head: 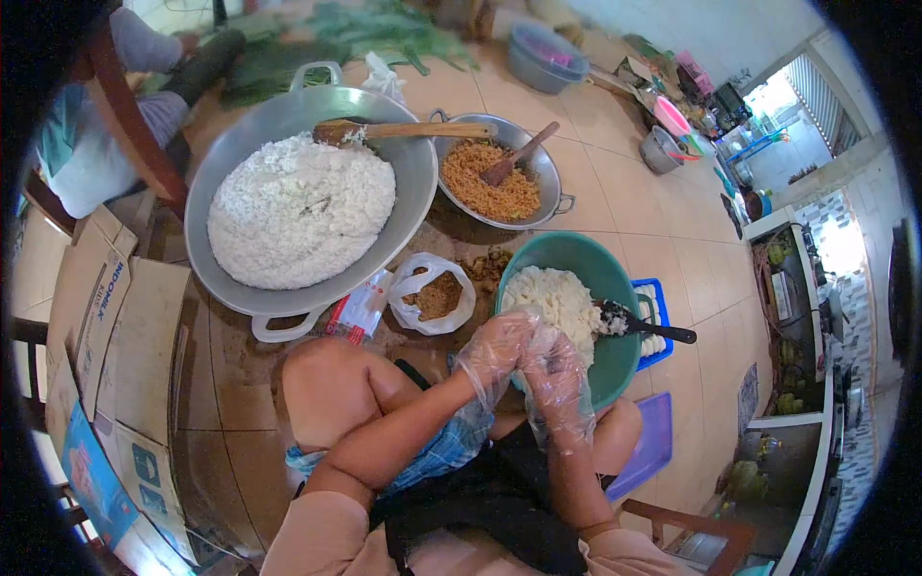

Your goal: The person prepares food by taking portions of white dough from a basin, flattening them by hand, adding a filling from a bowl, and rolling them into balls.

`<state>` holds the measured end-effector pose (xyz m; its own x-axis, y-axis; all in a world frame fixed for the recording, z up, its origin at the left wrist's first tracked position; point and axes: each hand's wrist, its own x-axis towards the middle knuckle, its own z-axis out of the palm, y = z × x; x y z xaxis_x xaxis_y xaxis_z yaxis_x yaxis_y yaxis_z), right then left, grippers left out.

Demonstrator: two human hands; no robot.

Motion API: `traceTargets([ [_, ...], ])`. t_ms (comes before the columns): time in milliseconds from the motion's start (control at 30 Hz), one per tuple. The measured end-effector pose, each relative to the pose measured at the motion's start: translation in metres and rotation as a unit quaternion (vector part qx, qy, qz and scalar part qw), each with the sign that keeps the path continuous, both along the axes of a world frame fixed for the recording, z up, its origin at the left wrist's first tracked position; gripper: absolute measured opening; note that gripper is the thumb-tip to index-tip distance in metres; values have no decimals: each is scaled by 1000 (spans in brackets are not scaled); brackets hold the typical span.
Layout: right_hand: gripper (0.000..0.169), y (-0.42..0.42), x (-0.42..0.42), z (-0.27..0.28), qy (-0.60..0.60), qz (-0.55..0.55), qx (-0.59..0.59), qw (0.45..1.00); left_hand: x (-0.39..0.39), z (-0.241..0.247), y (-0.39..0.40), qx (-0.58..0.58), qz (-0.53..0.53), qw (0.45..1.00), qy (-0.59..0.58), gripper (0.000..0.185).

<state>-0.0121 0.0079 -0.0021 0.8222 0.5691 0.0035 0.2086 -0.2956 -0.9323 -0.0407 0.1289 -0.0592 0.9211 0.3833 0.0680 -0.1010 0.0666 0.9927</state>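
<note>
My left hand and my right hand, both in clear plastic gloves, meet at the near rim of a green plastic basin. Their fingers are bent close together; whatever lies between them is hidden. Inside the basin are white sticky rice and a black spatula. A large metal wok at the left holds a mound of white rice and a wooden paddle. Beyond the basin, a smaller metal pan contains an orange-brown crumbly filling and a wooden spatula.
An open plastic bag of brown crumbs lies between wok and basin. A blue tray with white rolls and a purple tray are at the right. Cardboard boxes stand left. Another person sits beyond, near green leaves.
</note>
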Motion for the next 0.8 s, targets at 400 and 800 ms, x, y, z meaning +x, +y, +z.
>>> traceTargets([
  [400,26,2,-4,4,22,4,44,999,7,-13,-4,-73,6,994,-84,27],
  [800,16,-7,3,-18,-26,-49,46,997,9,-25,1,152,10,985,-84,26],
])
